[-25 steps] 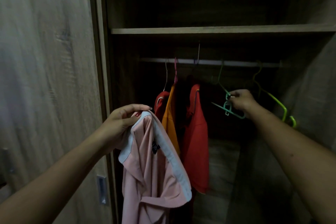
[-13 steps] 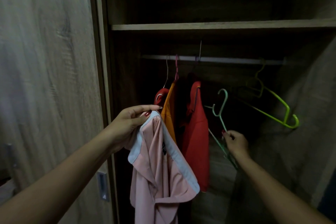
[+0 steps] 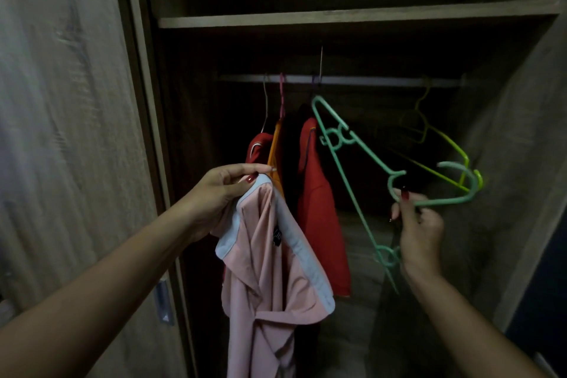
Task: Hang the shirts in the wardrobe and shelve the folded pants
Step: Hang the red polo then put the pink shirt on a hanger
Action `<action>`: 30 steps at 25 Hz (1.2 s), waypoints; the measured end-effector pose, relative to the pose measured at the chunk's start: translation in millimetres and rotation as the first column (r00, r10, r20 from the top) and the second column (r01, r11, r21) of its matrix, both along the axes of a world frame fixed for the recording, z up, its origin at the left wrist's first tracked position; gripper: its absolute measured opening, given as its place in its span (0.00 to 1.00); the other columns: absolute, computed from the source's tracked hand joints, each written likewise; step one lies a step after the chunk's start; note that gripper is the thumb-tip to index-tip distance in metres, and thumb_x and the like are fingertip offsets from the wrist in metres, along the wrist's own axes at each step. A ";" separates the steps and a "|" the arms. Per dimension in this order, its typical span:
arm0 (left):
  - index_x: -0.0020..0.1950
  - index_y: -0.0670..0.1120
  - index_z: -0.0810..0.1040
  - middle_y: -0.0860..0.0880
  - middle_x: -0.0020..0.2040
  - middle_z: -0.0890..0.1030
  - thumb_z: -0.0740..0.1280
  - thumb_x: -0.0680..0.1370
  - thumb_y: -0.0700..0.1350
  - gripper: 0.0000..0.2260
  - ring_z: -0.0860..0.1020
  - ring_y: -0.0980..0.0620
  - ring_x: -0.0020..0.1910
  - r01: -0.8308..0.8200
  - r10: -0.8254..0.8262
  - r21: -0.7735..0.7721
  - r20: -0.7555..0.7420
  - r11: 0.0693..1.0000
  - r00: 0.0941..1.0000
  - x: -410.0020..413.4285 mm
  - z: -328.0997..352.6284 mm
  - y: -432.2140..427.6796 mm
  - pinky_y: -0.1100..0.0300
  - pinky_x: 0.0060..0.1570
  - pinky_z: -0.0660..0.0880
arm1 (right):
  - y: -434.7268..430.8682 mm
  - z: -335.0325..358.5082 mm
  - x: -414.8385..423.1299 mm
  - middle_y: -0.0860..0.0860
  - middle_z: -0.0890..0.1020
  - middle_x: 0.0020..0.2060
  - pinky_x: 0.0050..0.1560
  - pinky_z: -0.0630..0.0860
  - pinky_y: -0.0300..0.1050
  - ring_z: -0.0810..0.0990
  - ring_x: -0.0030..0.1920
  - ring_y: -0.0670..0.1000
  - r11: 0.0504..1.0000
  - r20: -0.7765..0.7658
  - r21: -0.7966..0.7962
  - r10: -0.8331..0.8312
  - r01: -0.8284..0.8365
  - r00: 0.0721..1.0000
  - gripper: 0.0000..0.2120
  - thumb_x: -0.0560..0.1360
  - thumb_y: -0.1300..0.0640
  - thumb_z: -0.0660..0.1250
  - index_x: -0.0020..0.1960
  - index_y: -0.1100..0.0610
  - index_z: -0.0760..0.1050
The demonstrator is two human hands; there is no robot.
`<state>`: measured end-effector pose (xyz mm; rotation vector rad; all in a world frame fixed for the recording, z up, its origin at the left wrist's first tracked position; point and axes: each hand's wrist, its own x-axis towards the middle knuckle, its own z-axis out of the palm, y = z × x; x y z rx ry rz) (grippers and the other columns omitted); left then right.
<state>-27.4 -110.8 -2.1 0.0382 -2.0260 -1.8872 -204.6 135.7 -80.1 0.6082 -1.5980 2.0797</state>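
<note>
Head view showed my left hand (image 3: 227, 190) raised in front of the open wardrobe, thumb and fingers pinching the pale collar edge of the pink shirt (image 3: 270, 270). The shirt hung free below that grip, just in front of the orange shirt (image 3: 274, 153) and the red shirt (image 3: 319, 209) already on the rail (image 3: 368, 80). My right hand (image 3: 420, 230) held the green hanger (image 3: 369, 153) with fingers curled round one shoulder bend. The hanger was off the rail and tilted, with its hook pointing up and to the left. A yellow hanger (image 3: 448, 144) hung bare near the right end of the rail, and a shelf (image 3: 337, 17) ran above it. No folded pants were in view. I judged the shirt to be light, soft and limp, so it would sag and twist from a single pinch point. The collar looked like the correct place to hold it, because the neck opening had to be spread for the hanger arm to enter. I judged the hanger to be thin, light plastic, rigid enough to steer but likely to flex under force. Holding it near the neck below the hook would probably give better control than holding it at the shoulder.
</note>
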 end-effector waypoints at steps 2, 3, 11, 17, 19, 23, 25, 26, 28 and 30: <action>0.59 0.44 0.79 0.46 0.55 0.83 0.61 0.78 0.36 0.13 0.83 0.51 0.50 -0.006 0.006 -0.001 0.004 1.000 1.000 -1.3 0.9 3.1 0.61 0.47 0.81 | -3.4 16.2 22.4 0.42 0.76 0.27 0.42 0.70 0.32 0.73 0.33 0.40 0.962 0.091 -0.247 0.143 -0.117 0.986 0.13 0.79 0.58 0.60 0.37 0.50 0.74; 0.59 0.44 0.79 0.46 0.54 0.83 0.61 0.78 0.36 0.13 0.83 0.51 0.50 -0.005 0.005 -0.001 0.006 1.000 1.000 -1.8 1.8 4.9 0.61 0.47 0.81 | -7.0 22.8 30.9 0.41 0.76 0.27 0.42 0.70 0.33 0.73 0.33 0.40 0.921 0.130 -0.348 0.234 -0.177 0.964 0.11 0.79 0.59 0.59 0.40 0.49 0.74; 0.59 0.43 0.80 0.43 0.55 0.83 0.63 0.76 0.36 0.13 0.82 0.49 0.50 0.039 -0.038 0.032 -0.052 0.999 0.998 2.2 11.9 8.9 0.60 0.49 0.80 | -69.3 -21.4 46.6 0.46 0.79 0.30 0.42 0.73 0.42 0.77 0.35 0.46 0.824 0.306 -0.368 0.545 -0.431 0.781 0.08 0.79 0.56 0.60 0.43 0.53 0.75; 0.55 0.43 0.80 0.45 0.51 0.83 0.66 0.75 0.36 0.10 0.83 0.50 0.49 -0.078 0.079 -0.249 -0.008 0.965 0.997 20.4 1.4 -22.1 0.61 0.44 0.81 | -42.3 -63.2 16.6 0.46 0.75 0.25 0.30 0.67 0.35 0.71 0.28 0.40 0.879 0.202 0.317 0.304 -0.356 0.931 0.13 0.77 0.60 0.63 0.34 0.55 0.73; 0.53 0.46 0.79 0.50 0.49 0.83 0.67 0.75 0.35 0.10 0.83 0.57 0.49 -0.262 0.203 -0.650 -0.165 0.713 0.965 19.3 -8.1 -32.2 0.66 0.46 0.79 | -36.6 -63.9 11.1 0.48 0.76 0.28 0.33 0.68 0.39 0.72 0.31 0.42 0.868 0.132 0.405 0.255 -0.287 0.958 0.11 0.77 0.58 0.63 0.35 0.55 0.73; 0.55 0.47 0.79 0.50 0.47 0.84 0.75 0.67 0.41 0.17 0.82 0.56 0.45 -0.352 0.212 -0.921 -0.314 0.169 0.925 12.2 -23.8 -52.1 0.70 0.45 0.74 | -31.7 -63.6 4.7 0.49 0.79 0.31 0.37 0.71 0.37 0.76 0.34 0.42 0.881 -0.009 0.459 0.129 -0.111 0.992 0.11 0.75 0.59 0.65 0.35 0.50 0.75; 0.50 0.48 0.80 0.50 0.42 0.84 0.74 0.65 0.44 0.14 0.83 0.52 0.40 -0.333 0.246 -0.937 -0.299 0.109 0.922 12.3 -29.2 -53.7 0.64 0.40 0.75 | -27.9 -59.6 9.5 0.51 0.80 0.31 0.35 0.70 0.32 0.77 0.34 0.40 0.880 -0.099 0.474 0.048 0.004 0.994 0.09 0.75 0.63 0.66 0.37 0.54 0.77; 0.48 0.48 0.80 0.50 0.41 0.83 0.73 0.66 0.45 0.12 0.83 0.51 0.39 -0.350 0.265 -0.929 -0.310 0.120 0.913 13.6 -31.0 -52.3 0.61 0.38 0.76 | -27.2 -59.9 10.6 0.54 0.81 0.31 0.35 0.70 0.30 0.77 0.34 0.39 0.875 -0.122 0.482 0.030 0.033 0.992 0.08 0.75 0.63 0.67 0.38 0.56 0.77; 0.49 0.49 0.80 0.51 0.41 0.83 0.70 0.70 0.44 0.08 0.82 0.51 0.40 -0.413 0.331 -0.900 -0.351 0.141 0.876 16.6 -34.1 -45.8 0.57 0.36 0.77 | -26.3 -61.3 12.8 0.57 0.81 0.31 0.34 0.69 0.30 0.78 0.34 0.40 0.877 -0.144 0.478 0.027 0.045 0.989 0.09 0.76 0.57 0.66 0.38 0.56 0.77; 0.50 0.53 0.79 0.53 0.43 0.83 0.67 0.73 0.44 0.07 0.81 0.52 0.42 -0.453 0.388 -0.885 -0.382 0.108 0.839 17.9 -36.3 -40.1 0.57 0.34 0.75 | -22.9 -65.3 11.8 0.55 0.80 0.30 0.34 0.69 0.31 0.79 0.36 0.46 0.894 -0.157 0.446 0.025 0.048 0.987 0.22 0.75 0.41 0.60 0.37 0.58 0.77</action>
